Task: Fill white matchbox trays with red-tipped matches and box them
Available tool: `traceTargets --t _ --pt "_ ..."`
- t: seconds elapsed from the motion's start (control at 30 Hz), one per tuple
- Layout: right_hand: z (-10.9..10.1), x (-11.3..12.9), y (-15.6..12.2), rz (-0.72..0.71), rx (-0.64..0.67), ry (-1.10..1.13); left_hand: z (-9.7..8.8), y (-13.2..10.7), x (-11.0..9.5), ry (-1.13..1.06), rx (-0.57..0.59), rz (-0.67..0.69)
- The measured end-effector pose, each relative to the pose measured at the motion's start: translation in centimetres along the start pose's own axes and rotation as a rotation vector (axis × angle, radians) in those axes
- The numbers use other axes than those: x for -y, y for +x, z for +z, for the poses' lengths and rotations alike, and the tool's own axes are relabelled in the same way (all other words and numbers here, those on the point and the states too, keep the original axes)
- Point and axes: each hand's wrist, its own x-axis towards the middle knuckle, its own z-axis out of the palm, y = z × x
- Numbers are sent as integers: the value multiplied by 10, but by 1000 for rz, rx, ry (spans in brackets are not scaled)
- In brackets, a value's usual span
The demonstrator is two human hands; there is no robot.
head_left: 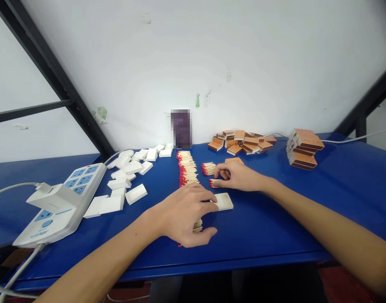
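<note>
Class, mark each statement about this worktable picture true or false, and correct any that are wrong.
1. The tabletop is blue. True.
2. In the long row of matches, the red heads point to the picture's right. False: they point left.
3. The left hand has fingertips at the edge of a white tray. True.
4. The right hand is on the power strip. False: it is at a small bunch of matches.
5. The stack of orange matchboxes stands right of the loose heap of matchboxes in the picture. True.
6. Only one white tray is on the table. False: more white trays lie at left.
</note>
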Motion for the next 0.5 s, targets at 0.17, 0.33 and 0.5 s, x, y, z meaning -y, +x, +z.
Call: traceTargets --t 0.17,0.33,0.5 --pt "-1 2 -1 48 35 13 0 0 1 -2 -2 1" --pt "-1 2 -1 27 43 17 1 0 1 3 -6 1" --pt "-1 2 -1 29 44 14 0 0 0 8 -5 10"
